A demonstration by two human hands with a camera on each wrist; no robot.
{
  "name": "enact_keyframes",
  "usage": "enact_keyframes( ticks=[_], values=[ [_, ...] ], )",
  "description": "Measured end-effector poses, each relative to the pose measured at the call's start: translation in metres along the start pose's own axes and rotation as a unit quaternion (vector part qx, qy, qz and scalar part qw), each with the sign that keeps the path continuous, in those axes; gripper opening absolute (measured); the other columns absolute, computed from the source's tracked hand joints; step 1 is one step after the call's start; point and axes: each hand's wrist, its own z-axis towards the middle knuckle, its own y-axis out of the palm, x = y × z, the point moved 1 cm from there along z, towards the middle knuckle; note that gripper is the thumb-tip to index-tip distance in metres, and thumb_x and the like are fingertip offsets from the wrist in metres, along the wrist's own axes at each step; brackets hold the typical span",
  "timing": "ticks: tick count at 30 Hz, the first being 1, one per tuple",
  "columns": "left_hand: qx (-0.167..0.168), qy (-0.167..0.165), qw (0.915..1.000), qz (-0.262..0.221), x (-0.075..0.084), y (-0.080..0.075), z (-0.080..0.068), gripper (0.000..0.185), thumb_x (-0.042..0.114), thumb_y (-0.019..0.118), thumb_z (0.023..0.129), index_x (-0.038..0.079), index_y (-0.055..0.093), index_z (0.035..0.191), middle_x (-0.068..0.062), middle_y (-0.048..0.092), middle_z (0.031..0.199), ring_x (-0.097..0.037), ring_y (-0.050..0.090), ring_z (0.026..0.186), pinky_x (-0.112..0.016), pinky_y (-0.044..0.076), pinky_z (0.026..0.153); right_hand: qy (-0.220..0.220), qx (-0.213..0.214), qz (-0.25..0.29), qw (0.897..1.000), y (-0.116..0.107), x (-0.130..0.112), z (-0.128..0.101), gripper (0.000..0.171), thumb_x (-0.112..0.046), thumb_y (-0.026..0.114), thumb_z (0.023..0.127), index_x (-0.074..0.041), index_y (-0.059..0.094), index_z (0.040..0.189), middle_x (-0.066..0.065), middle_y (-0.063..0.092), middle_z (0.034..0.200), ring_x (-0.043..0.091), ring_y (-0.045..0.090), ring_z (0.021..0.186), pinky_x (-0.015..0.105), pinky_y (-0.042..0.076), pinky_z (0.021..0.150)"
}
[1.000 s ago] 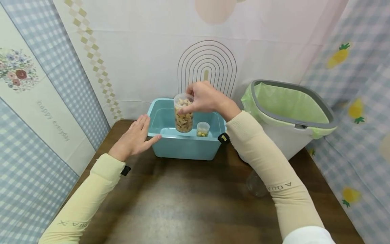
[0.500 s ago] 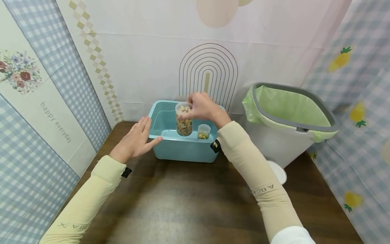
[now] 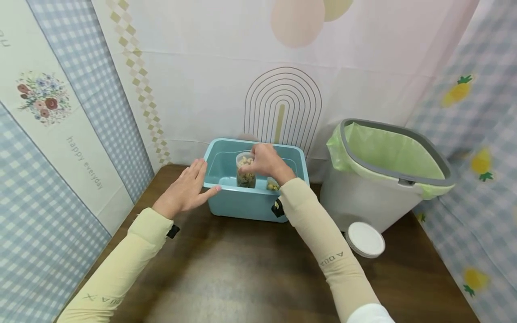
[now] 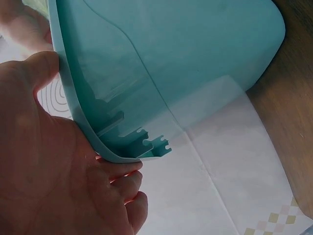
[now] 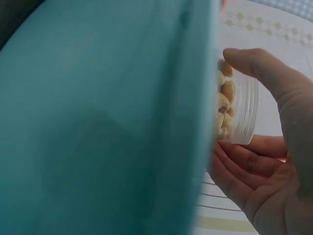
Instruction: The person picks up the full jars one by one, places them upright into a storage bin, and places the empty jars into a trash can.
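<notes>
Brown table (image 3: 242,278), curtained walls. Left hand (image 3: 186,190) flat against tub (image 3: 250,204) rim; right hand (image 3: 264,160) clamps nut jar (image 3: 245,172) inside; bin (image 3: 379,179) close right.

Both arms stretched forward in pale yellow sleeves, left hand (image 3: 186,188) flat with fingers straight and together, thumb spread out to the side, right hand (image 3: 264,160) reaching farther ahead, fingers and thumb curled in a grip

Nut jar (image 3: 245,172) upright (inside bin (image 3: 246,206))
</notes>
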Motion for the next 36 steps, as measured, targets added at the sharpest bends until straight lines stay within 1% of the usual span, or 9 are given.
enact_keyframes(
  ticks=[3,9,12,15,19,21,24,30,36],
  values=[
    [0.004,0.003,1.0000,0.000,0.000,0.001,0.001,0.095,0.057,0.046,0.109,-0.012,0.011,0.165,-0.030,0.010,0.175,-0.045,0.008,0.165,-0.060,0.012,0.134,0.020,0.001,0.008,1.000,0.009,0.002,0.000,0.051,-0.035,0.085,0.086,-0.014,0.041,0.071,-0.002,0.036,0.064,0.011,0.032,0.055,0.025,0.032,0.053],
    [0.003,0.011,0.9999,-0.005,0.004,0.004,0.004,0.097,0.058,0.047,0.108,-0.012,0.012,0.165,-0.029,0.011,0.175,-0.044,0.009,0.165,-0.059,0.013,0.134,0.064,0.002,-0.003,0.998,0.023,0.011,-0.001,0.038,-0.033,0.085,0.086,-0.011,0.054,0.079,0.003,0.051,0.072,0.015,0.044,0.060,0.028,0.037,0.055],
    [0.004,0.011,0.9999,-0.002,0.006,0.004,0.004,0.097,0.059,0.048,0.108,-0.012,0.013,0.165,-0.029,0.011,0.175,-0.044,0.009,0.165,-0.058,0.014,0.134,0.076,0.006,-0.005,0.997,0.029,0.013,0.000,0.035,-0.033,0.085,0.087,-0.006,0.064,0.089,0.007,0.061,0.083,0.020,0.053,0.071,0.030,0.043,0.061],
    [0.006,0.008,0.9999,0.002,0.006,0.003,0.003,0.097,0.059,0.048,0.107,-0.012,0.013,0.165,-0.029,0.012,0.175,-0.043,0.009,0.165,-0.058,0.014,0.134,0.089,0.007,-0.008,0.996,0.035,0.012,0.001,0.040,-0.035,0.085,0.087,-0.003,0.068,0.103,0.010,0.067,0.100,0.024,0.060,0.086,0.033,0.051,0.071],
    [0.008,0.006,0.9999,0.002,0.005,0.004,0.002,0.097,0.060,0.046,0.108,-0.011,0.012,0.165,-0.029,0.011,0.175,-0.043,0.008,0.165,-0.058,0.013,0.134,0.099,-0.003,-0.004,0.995,0.043,0.010,0.003,0.038,-0.034,0.088,0.086,-0.007,0.061,0.086,0.008,0.060,0.087,0.021,0.054,0.077,0.032,0.047,0.065],
    [0.008,0.004,1.0000,0.003,0.005,0.006,0.001,0.097,0.060,0.046,0.108,-0.011,0.012,0.165,-0.029,0.011,0.175,-0.043,0.008,0.165,-0.058,0.013,0.134,0.100,-0.012,-0.004,0.995,0.048,0.011,0.005,0.046,-0.034,0.090,0.085,-0.012,0.051,0.074,0.003,0.051,0.075,0.018,0.046,0.068,0.029,0.040,0.059],
    [0.009,0.001,1.0000,0.004,0.005,0.007,-0.001,0.098,0.060,0.047,0.108,-0.011,0.012,0.165,-0.028,0.011,0.175,-0.042,0.009,0.165,-0.058,0.014,0.134,0.103,-0.030,-0.005,0.994,0.053,0.012,0.006,0.054,-0.034,0.091,0.085,-0.015,0.044,0.066,0.000,0.044,0.067,0.015,0.041,0.061,0.027,0.037,0.055],
    [0.018,0.001,0.9998,0.001,0.004,0.005,-0.002,0.097,0.059,0.048,0.107,-0.011,0.014,0.165,-0.028,0.014,0.175,-0.042,0.012,0.165,-0.057,0.015,0.134,0.100,-0.039,-0.002,0.994,0.056,0.010,0.009,0.060,-0.032,0.090,0.086,-0.015,0.038,0.063,-0.002,0.031,0.063,0.015,0.033,0.057,0.028,0.034,0.052],
    [0.019,-0.003,0.9998,0.003,0.001,0.001,-0.006,0.097,0.059,0.048,0.107,-0.010,0.014,0.165,-0.028,0.014,0.175,-0.042,0.011,0.165,-0.057,0.015,0.134,0.097,-0.048,-0.009,0.994,0.060,0.006,0.013,0.051,-0.032,0.091,0.084,-0.014,0.046,0.067,0.000,0.045,0.068,0.016,0.044,0.062,0.028,0.041,0.056]
  ],
)
